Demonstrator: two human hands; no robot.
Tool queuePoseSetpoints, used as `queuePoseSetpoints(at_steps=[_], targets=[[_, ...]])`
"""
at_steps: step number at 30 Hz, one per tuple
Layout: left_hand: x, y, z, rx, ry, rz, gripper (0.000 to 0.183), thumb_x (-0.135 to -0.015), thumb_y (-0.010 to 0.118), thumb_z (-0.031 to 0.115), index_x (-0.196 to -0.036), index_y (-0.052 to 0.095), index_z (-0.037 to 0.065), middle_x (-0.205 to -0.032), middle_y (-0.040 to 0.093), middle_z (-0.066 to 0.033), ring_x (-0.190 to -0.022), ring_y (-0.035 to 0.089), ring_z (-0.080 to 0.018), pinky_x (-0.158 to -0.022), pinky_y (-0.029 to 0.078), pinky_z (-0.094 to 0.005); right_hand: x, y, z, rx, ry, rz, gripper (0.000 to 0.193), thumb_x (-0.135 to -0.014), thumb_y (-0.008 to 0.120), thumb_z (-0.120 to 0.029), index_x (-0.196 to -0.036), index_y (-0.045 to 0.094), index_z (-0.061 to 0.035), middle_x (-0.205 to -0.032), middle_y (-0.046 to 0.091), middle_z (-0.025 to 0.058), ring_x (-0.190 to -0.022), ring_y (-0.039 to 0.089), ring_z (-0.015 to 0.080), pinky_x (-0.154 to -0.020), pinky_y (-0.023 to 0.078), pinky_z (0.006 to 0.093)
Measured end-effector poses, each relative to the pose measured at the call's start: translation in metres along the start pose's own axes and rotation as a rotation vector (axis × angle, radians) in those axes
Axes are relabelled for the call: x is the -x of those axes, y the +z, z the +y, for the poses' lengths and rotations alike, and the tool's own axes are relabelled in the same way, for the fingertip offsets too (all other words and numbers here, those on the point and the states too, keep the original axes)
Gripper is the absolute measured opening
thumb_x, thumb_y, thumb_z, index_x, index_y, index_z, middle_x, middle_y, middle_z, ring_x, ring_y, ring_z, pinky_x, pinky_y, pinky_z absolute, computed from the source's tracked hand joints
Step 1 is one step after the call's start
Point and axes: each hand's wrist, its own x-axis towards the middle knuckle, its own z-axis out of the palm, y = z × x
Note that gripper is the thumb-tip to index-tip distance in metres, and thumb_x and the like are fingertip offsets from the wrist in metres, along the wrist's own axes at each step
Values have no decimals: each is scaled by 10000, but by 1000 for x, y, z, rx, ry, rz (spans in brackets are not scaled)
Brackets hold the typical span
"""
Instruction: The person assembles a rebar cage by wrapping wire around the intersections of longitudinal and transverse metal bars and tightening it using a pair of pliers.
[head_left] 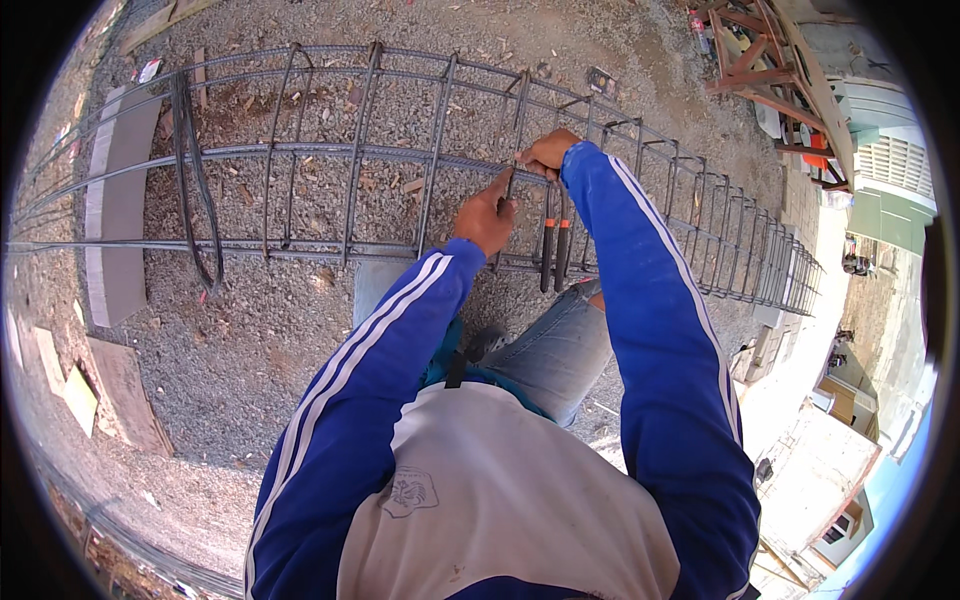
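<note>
A long cage of steel rebar, with stirrups along it, stretches from left to right in front of me. My left hand is at the middle bar, its index finger reaching to a crossing with a stirrup and the other fingers curled. Just to the right, my right hand is closed at the same bar; whatever its fingers pinch is too small to make out. Beneath it hangs a pair of pincers with orange and black handles, jaws up by the bar. Whether the bar or my right hand carries them I cannot tell.
A grey block lies under the cage's left end, near a looped bundle of wire draped over the bars. Boards lie on the gravel at lower left. A wooden frame stands at far right.
</note>
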Motion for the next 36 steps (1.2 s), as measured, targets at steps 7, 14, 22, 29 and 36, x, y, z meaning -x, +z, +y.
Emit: queuePoseSetpoints(at_steps=[7,14,22,29,36], targets=[[-4,12,-16,-74,129,134,539,-868,580,175,-1387,437,172,-1063,639,-233,-847,640,-387,-727,482,-455,14,21,23,-281,115,-110,385,-886,621,-420,-764,633,-55,-539,426,-9,-431,349,99,-384,299,286],[-2,8,-12,1,101,120,496,-869,564,172,-1357,473,176,-915,646,-231,-817,622,-398,-723,483,-481,62,67,41,-736,-14,-13,335,-923,585,-356,-928,662,-30,-577,496,-6,-444,432,86,-370,309,266],[2,9,-16,-100,143,195,425,-870,597,202,-1283,539,121,-943,655,-205,-823,624,-389,-738,491,-448,196,106,133,-11,-283,495,241,-930,524,-270,-1002,645,-75,-785,641,193,-782,605,420,-694,478,475],[27,42,14,362,6,72,383,-964,492,254,-1263,506,14,-980,618,-128,-837,622,-237,-707,505,-391,286,130,157,-116,-273,626,188,-924,557,-173,-992,653,-26,-794,665,169,-693,643,349,-618,496,390],[31,42,39,1173,-429,-337,240,-1006,349,196,-1063,531,51,-885,611,-46,-839,653,-196,-690,562,-334,311,115,171,-169,-279,649,171,-914,596,-191,-905,663,-35,-555,546,102,-445,516,211,-460,383,312]])
